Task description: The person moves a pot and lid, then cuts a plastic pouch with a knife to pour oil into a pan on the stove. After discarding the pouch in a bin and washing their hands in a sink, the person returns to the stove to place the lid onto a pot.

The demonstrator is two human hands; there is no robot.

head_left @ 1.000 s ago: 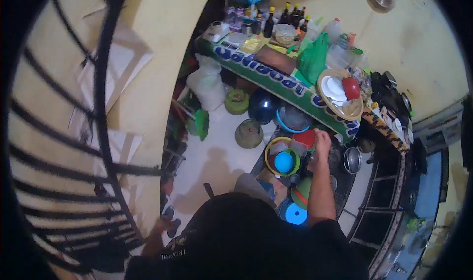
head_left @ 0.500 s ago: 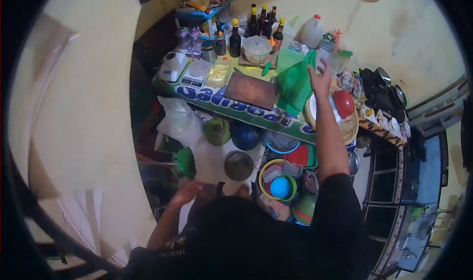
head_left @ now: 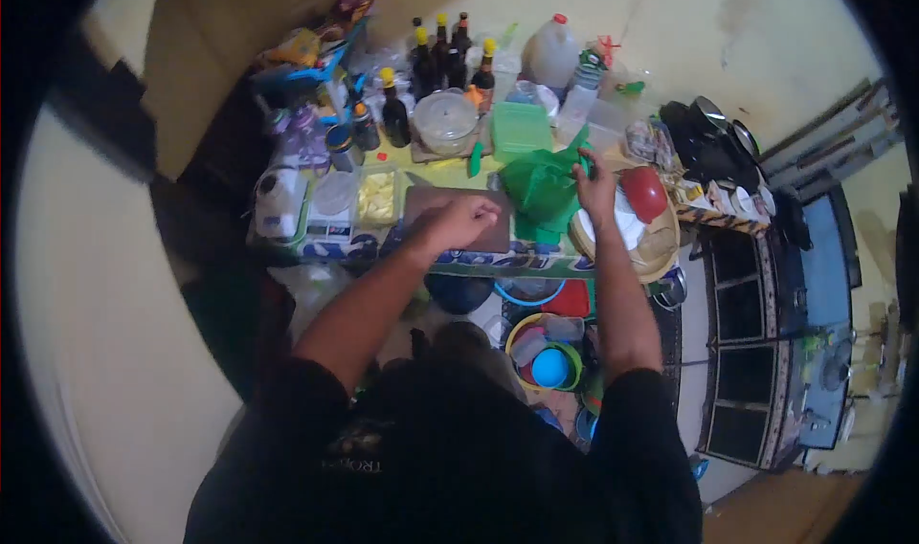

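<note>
Right hand [head_left: 596, 188] at the upper right side of the green bag [head_left: 541, 188], thumb and fingers a little apart, tips by the bag's peak — cannot tell whether they pinch the film. Left hand [head_left: 458, 224] palm down over the brown board [head_left: 496, 240], fingers loosely curled; nothing seen in it, though the underside is hidden.

Bag: slumped, near the front edge of the surface [head_left: 442, 174], right of its middle, between the board and the round tray [head_left: 661, 259] at the front right corner. Contents not visible. White plates [head_left: 627, 228] and a red bowl [head_left: 643, 194] sit in the tray, just beside the right wrist. Behind the bag, a pale green box [head_left: 522, 129]; farther out, dark bottles [head_left: 394, 121] and a jug [head_left: 550, 54] towards the back edge.

Step in hand, by my reading: getting a grip on the bag. Next move calls for a sure pinch on the film near the peak, left hand brought across to steady the other side — wrist kept clear of the plates.
</note>
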